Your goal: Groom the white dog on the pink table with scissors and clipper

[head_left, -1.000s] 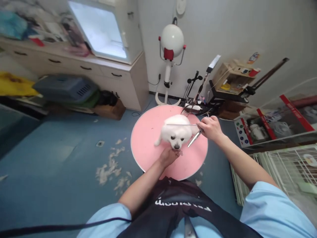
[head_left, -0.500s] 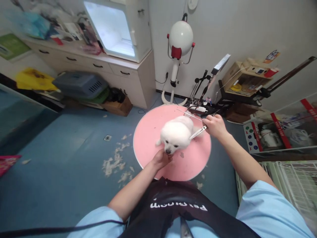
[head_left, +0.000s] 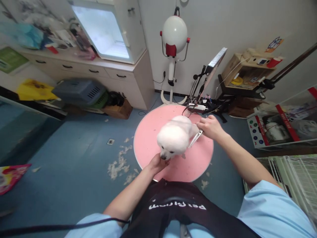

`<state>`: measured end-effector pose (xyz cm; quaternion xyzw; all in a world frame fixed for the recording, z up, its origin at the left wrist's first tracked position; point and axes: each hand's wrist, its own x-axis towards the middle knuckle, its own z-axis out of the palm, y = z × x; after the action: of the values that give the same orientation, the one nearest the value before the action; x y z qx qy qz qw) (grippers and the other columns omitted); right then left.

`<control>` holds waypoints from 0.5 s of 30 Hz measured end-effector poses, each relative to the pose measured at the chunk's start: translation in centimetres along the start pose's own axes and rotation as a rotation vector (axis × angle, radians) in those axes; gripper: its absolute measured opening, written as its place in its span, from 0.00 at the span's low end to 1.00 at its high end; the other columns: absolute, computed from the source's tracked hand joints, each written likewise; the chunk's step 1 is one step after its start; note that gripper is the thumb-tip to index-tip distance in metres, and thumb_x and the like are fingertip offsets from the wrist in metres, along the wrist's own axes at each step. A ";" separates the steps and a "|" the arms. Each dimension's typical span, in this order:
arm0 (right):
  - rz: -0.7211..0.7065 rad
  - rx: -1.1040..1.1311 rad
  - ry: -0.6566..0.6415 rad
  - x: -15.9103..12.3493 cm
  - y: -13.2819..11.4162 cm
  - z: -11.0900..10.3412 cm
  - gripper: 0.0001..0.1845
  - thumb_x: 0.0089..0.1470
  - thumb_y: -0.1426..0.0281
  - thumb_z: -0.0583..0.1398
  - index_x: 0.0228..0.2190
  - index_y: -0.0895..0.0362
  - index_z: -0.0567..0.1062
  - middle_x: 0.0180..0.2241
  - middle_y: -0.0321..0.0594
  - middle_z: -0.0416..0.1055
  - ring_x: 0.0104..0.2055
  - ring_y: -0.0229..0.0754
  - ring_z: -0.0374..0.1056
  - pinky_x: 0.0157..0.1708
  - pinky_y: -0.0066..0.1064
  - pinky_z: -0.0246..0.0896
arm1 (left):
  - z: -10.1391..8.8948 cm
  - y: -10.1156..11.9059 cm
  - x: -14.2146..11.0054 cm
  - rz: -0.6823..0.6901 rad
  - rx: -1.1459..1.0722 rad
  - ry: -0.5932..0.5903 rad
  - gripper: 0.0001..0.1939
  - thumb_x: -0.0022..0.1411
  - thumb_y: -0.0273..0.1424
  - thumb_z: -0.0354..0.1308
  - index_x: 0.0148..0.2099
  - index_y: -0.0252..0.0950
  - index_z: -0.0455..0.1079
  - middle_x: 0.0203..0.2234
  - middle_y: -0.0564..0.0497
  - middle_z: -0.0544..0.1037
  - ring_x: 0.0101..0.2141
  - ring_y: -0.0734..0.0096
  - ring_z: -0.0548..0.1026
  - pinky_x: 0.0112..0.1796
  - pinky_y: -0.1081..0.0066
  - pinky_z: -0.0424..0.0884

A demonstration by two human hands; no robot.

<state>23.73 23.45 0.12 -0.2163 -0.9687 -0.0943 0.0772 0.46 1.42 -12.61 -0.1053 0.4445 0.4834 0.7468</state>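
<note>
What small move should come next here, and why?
I'd probably steady the dog with the left hand before moving the scissors closer: that hand is at its chin, while the right hand holds the scissors beside it, blades apparently spread.

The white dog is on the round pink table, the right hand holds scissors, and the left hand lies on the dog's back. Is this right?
Not quite: the head view shows the left hand at the muzzle of the dog, not on its back. Otherwise correct: the right hand holds scissors.
</note>
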 end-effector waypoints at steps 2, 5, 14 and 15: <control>0.048 -0.019 0.017 0.1 -0.1 -0.3 0.15 0.60 0.73 0.54 0.30 0.57 0.81 0.27 0.42 0.73 0.29 0.39 0.58 0.38 0.37 0.42 | 0.2 0.1 -0.2 0.003 -0.002 0.022 0.10 0.51 0.25 0.64 0.37 0.34 0.68 0.29 0.49 0.74 0.27 0.72 0.70 0.28 0.73 0.63; -0.092 0.050 0.012 0.4 -0.8 -0.3 0.14 0.60 0.72 0.55 0.37 0.55 0.82 0.29 0.41 0.73 0.31 0.40 0.60 0.40 0.37 0.44 | 0.5 0.3 -0.4 -0.008 -0.001 0.067 0.05 0.54 0.23 0.60 0.35 0.34 0.67 0.26 0.50 0.71 0.25 0.73 0.68 0.27 0.73 0.63; -0.055 0.143 -0.040 1.5 -0.4 0.1 0.13 0.59 0.71 0.56 0.36 0.55 0.82 0.30 0.42 0.73 0.31 0.39 0.61 0.41 0.36 0.46 | 0.1 0.2 -0.9 0.026 0.094 0.083 0.01 0.55 0.24 0.58 0.31 0.33 0.68 0.24 0.49 0.70 0.26 0.72 0.67 0.29 0.73 0.62; -0.067 0.180 -0.065 1.8 0.0 0.5 0.12 0.59 0.71 0.56 0.36 0.55 0.81 0.31 0.43 0.73 0.32 0.40 0.62 0.42 0.36 0.47 | 0.2 0.3 -1.0 0.039 0.104 0.089 0.02 0.54 0.25 0.59 0.31 0.33 0.68 0.24 0.50 0.70 0.26 0.72 0.67 0.29 0.73 0.62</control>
<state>22.13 24.30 0.02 -0.1787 -0.9820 -0.0024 0.0616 0.17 1.04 -11.67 -0.0790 0.5040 0.4688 0.7211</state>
